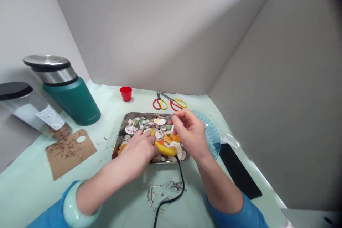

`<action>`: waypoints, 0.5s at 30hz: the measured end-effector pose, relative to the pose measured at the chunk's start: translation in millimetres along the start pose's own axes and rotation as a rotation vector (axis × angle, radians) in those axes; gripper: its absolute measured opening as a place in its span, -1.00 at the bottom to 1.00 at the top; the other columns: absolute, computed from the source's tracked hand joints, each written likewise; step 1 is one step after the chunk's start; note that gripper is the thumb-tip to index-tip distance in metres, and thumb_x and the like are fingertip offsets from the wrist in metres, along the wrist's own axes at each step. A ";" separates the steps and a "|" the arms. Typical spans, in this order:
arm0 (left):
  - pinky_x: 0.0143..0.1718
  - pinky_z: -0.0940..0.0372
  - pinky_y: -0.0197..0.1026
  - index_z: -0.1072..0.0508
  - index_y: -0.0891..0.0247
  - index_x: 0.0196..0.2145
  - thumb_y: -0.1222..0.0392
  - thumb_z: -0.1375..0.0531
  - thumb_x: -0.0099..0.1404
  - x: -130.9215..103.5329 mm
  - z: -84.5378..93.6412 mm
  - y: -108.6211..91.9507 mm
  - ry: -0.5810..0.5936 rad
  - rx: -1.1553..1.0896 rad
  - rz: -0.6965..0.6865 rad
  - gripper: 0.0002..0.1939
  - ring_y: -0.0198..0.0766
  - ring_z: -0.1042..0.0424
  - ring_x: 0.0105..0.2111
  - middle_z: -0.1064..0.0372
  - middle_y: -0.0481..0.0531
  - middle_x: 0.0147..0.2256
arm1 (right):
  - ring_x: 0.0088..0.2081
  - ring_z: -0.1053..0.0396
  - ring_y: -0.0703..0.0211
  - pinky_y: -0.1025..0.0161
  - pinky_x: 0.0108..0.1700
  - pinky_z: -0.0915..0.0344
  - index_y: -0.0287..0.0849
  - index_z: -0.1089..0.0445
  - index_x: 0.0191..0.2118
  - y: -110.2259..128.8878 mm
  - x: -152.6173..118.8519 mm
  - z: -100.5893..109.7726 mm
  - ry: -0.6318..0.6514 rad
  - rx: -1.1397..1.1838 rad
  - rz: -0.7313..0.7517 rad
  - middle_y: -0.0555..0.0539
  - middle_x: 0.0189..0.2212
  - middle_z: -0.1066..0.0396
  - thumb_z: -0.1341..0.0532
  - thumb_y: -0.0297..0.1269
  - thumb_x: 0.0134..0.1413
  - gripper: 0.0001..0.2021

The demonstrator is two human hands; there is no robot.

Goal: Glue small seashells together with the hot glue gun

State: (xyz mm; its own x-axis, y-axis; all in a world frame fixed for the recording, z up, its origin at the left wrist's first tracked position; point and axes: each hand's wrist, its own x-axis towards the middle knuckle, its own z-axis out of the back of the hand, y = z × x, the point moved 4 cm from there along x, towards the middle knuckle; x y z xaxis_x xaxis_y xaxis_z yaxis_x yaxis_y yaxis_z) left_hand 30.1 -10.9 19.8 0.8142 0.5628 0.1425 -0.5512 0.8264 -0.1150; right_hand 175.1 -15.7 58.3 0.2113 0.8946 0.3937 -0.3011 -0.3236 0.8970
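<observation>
A metal tray (115,148) holds many shells and small white, orange and speckled pieces (130,129). My left hand (141,146) reaches over the tray's front left, its fingers wrapped round a yellow glue gun (167,150) with a black cord (182,178). The gun's tip is hidden by my fingers and the shells. Above the tray's right side, my right hand (187,128) pinches a small item between thumb and index finger; it is too small to name. Several metal clips or pins (157,193) lie in front of the tray.
A red cup (126,93) and two pairs of scissors (164,104) lie behind the tray. Left are a green bottle (73,99), a clear container (40,114) and a brown board (66,155). Right are a blue glass dish (212,135) and a black flat object (239,171).
</observation>
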 end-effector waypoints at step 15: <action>-0.28 -0.15 -0.12 -0.43 0.26 -0.57 0.41 -0.12 0.15 11.7 -2.8 2.1 0.074 -0.205 -0.119 -0.79 -0.19 -0.32 -0.36 -0.39 0.02 -0.44 | -0.60 -0.25 0.37 0.39 -0.53 -0.22 -0.17 -0.31 -0.41 -2.8 1.2 0.6 0.013 -0.002 0.011 0.04 -0.53 -0.39 -0.16 -0.34 0.08 -0.93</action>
State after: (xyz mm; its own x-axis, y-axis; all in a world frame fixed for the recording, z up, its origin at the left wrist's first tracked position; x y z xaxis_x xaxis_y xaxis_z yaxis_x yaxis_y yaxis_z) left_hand 39.1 -2.6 18.5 0.8863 0.4531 0.0953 -0.4085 0.8621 -0.2999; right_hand 176.7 -13.9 56.3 0.1959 0.8950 0.4008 -0.3056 -0.3326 0.8922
